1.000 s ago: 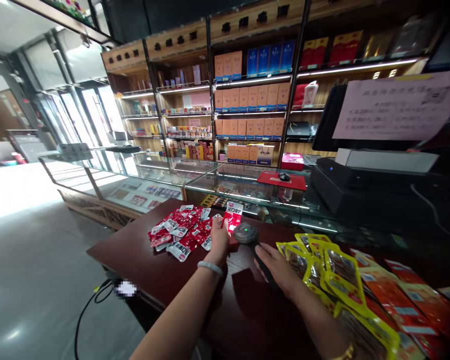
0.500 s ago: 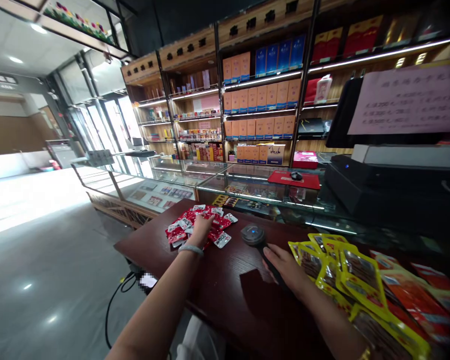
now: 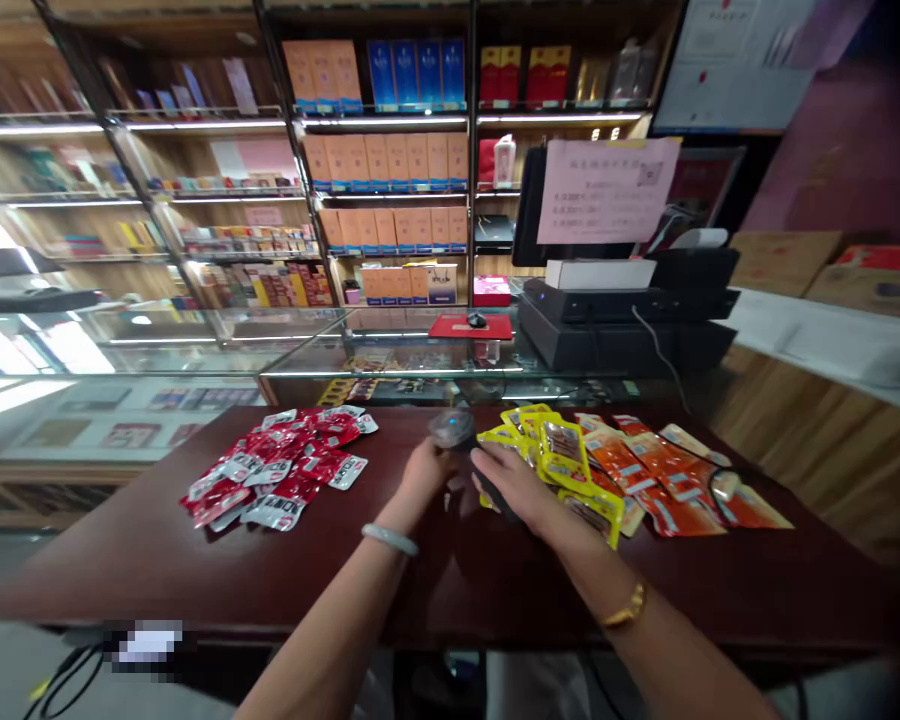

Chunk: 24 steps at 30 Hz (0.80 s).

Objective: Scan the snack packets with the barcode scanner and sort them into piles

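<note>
A dark handheld barcode scanner (image 3: 454, 428) is held over the middle of the brown table (image 3: 420, 590), its head pointing away from me. My right hand (image 3: 514, 485) is wrapped round its handle. Close against the scanner's head and neck is my left hand (image 3: 424, 475), fingers curled; motion blur partly hides the contact. Red-and-white snack packets (image 3: 277, 465) lie in a loose pile on the left. Beside my right hand, yellow packets (image 3: 562, 450) with clear windows overlap one another. Further right are orange packets (image 3: 667, 475), spread out flat.
Behind the table stands a glass display counter (image 3: 390, 345) with a red mat (image 3: 450, 326) and a mouse. A black till (image 3: 615, 330) with a screen is at the back right. Shelves of boxes (image 3: 390, 160) line the wall. Cables (image 3: 67, 680) hang at the lower left.
My left hand has left the red packets and moved right to the scanner. The view has swung right, bringing the orange packets and till fully into sight.
</note>
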Each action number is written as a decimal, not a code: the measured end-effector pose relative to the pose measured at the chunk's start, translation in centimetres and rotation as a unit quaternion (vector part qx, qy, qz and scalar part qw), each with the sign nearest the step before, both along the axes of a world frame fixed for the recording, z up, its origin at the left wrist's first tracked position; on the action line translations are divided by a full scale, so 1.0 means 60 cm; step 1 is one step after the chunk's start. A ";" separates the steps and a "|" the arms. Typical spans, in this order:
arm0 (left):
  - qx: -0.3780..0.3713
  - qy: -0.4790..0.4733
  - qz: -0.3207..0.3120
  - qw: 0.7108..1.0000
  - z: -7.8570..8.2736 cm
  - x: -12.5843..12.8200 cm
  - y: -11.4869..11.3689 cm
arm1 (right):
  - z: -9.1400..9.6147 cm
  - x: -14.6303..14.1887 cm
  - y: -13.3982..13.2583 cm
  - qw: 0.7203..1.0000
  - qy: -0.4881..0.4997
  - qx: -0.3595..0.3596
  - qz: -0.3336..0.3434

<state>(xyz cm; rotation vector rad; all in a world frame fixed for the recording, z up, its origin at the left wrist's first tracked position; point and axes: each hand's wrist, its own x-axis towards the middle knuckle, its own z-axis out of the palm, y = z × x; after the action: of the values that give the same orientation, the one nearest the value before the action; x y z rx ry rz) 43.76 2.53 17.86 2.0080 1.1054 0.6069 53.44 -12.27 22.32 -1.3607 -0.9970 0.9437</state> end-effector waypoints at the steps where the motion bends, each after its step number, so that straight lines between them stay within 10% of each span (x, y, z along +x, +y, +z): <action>1: 0.022 0.046 -0.039 0.998 0.002 0.016 -0.017 | 0.003 0.011 -0.021 1.000 0.014 0.007 -0.019; 6: 0.090 0.197 -0.126 0.968 0.017 0.068 -0.074 | 0.013 0.059 -0.107 0.988 0.067 0.015 -0.138; 12: 0.062 0.126 -0.111 0.984 0.002 0.079 -0.066 | 0.028 0.074 -0.136 0.983 0.066 0.010 -0.172; 24: 0.064 -0.041 0.092 0.993 -0.011 -0.046 0.110 | 0.030 0.040 0.028 0.997 0.016 0.048 -0.053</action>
<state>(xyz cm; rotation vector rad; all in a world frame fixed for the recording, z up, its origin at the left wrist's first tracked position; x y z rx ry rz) 41.01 9.11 17.21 1.9824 1.2364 0.8682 55.85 -10.62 24.14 -1.3021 -0.9252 0.8254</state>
